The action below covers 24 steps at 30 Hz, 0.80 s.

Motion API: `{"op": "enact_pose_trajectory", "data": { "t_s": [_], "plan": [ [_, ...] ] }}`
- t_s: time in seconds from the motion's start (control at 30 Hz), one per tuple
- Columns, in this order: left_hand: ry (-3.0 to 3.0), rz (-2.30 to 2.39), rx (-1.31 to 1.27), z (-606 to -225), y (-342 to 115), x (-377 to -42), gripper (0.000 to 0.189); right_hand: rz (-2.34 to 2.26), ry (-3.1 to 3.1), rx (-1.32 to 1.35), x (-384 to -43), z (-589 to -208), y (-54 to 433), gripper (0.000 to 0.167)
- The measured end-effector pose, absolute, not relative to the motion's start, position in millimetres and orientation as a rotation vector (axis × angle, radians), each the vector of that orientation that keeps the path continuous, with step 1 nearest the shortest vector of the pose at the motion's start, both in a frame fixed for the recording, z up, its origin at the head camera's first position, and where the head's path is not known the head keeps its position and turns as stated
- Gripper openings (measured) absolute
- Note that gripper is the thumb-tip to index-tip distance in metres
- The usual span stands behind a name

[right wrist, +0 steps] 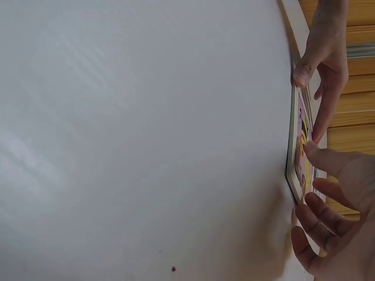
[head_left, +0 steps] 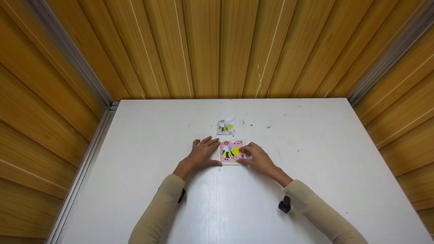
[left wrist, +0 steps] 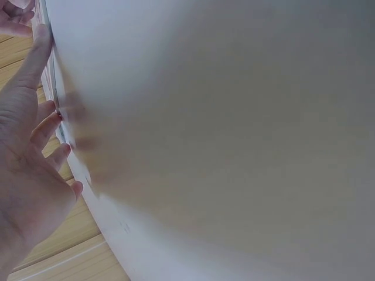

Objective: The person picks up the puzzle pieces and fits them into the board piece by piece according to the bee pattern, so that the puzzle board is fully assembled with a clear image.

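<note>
A square bee jigsaw puzzle point(head_left: 228, 157), pink with a light frame, lies flat on the white table. Its bee picture looks filled in; my right fingertips cover part of the right side. My left hand point(head_left: 201, 153) is spread at the left edge, with thumb by the near corner and fingers by the far one. From the right, my right hand point(head_left: 260, 159) reaches over the puzzle, thumb and index finger apart on its face near the bee's yellow head. In the right wrist view, the right hand's other fingers point(right wrist: 319, 225) lie along the puzzle's edge.
Just beyond the puzzle lies a small white card point(head_left: 221, 132) with a similar bee picture. The white table point(head_left: 135, 189) has a few dark marks. Yellow wood-look panels point(head_left: 203, 51) stand behind it and at both sides. A black device point(head_left: 284, 204) sits by the right sleeve.
</note>
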<state>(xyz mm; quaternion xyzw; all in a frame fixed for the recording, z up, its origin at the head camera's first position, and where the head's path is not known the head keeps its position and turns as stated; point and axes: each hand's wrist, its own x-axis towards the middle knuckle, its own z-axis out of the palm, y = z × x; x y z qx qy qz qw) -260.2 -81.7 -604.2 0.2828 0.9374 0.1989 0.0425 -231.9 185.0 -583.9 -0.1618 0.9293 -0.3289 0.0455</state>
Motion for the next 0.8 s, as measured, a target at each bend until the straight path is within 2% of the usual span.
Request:
{"op": "enact_pose_trajectory", "data": {
  "t_s": [0.6, 0.8],
  "plan": [
    [2.866, 0.605, 0.888, -605, -83, -262, 0.090, -0.935, 2.854, -0.381, -242, -582, 183, 0.031],
    [2.859, 0.592, 0.884, -603, -83, -262, 0.091, -0.833, 2.831, -0.445, -246, -576, 185, 0.033]
  ]
}}
